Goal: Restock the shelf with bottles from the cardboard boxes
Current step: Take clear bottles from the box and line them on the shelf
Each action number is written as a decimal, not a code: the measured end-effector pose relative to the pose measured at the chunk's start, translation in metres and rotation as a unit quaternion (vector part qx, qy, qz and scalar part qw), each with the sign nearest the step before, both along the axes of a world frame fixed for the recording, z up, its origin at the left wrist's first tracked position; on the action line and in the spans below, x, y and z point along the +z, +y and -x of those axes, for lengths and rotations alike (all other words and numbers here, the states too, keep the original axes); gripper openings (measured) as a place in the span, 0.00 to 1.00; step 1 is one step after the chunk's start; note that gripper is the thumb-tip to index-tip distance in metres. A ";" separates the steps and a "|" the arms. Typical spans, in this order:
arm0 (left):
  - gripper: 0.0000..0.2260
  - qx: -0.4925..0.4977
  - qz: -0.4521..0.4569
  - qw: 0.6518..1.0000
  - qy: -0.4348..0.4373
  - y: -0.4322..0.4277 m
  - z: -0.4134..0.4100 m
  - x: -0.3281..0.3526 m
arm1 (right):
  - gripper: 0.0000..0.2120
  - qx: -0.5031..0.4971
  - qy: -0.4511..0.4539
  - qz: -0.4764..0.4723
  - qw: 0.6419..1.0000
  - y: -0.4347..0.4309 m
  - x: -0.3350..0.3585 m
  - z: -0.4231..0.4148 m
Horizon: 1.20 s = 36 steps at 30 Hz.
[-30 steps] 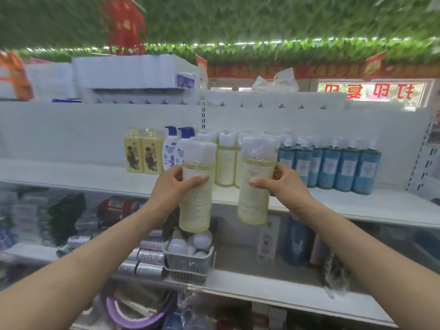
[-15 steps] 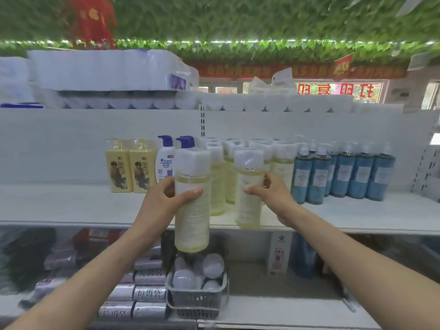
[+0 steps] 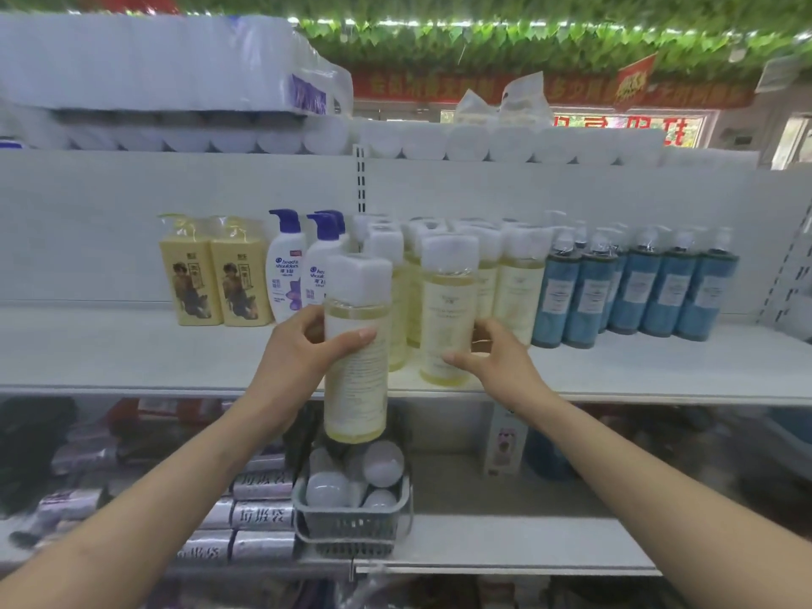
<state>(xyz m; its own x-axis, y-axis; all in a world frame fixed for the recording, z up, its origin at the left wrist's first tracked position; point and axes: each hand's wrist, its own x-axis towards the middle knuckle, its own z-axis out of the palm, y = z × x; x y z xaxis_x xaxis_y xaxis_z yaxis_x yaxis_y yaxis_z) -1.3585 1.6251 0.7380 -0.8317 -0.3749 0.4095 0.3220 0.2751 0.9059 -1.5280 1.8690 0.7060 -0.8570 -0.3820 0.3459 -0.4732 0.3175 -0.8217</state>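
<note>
Shop aisle; leafy green ceiling overhead.
White shelf: long and flat.
Paper roll packs: stacked along the top tier.
Blue bottles: upright at shelf right.
Grey basket: lower tier.
First bottle: pale yellow, gripped upright by the left hand, off the shelf, before its edge.
Second bottle: stands at the shelf front, clasped by the right hand.

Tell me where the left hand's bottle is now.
Head view, centre: the left hand holds the pale bottle upright before the shelf edge, above the grey basket, just left of the matching bottle in the right hand's grip.
</note>
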 end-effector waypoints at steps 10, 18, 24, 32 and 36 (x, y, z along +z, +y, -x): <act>0.28 0.021 -0.025 0.999 0.001 0.018 0.007 0.008 | 0.27 -0.004 0.011 0.018 1.000 -0.027 -0.005 0.005; 0.29 0.026 -0.026 0.999 0.004 0.017 0.004 0.009 | 0.27 0.001 0.000 0.021 1.000 -0.037 -0.005 0.010; 0.23 0.003 -0.013 1.000 0.000 0.021 0.006 0.008 | 0.33 -0.040 -0.004 0.039 0.998 -0.025 0.007 -0.005; 0.19 -0.061 -0.041 0.996 0.049 0.075 0.036 0.022 | 0.34 0.248 -0.069 0.075 0.963 0.022 0.027 -0.054; 0.19 -0.124 -0.042 0.990 0.058 0.115 0.056 0.028 | 0.34 0.188 -0.042 0.075 0.978 0.045 0.024 -0.046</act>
<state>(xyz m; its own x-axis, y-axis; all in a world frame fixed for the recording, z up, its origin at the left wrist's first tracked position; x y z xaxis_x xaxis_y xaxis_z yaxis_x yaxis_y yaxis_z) -1.4145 1.7399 0.7665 -0.8514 -0.2015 0.4843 0.4741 0.0996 0.8748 -1.4820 1.9142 0.7298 -0.6932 -0.6260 0.3572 -0.4631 0.0071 -0.8863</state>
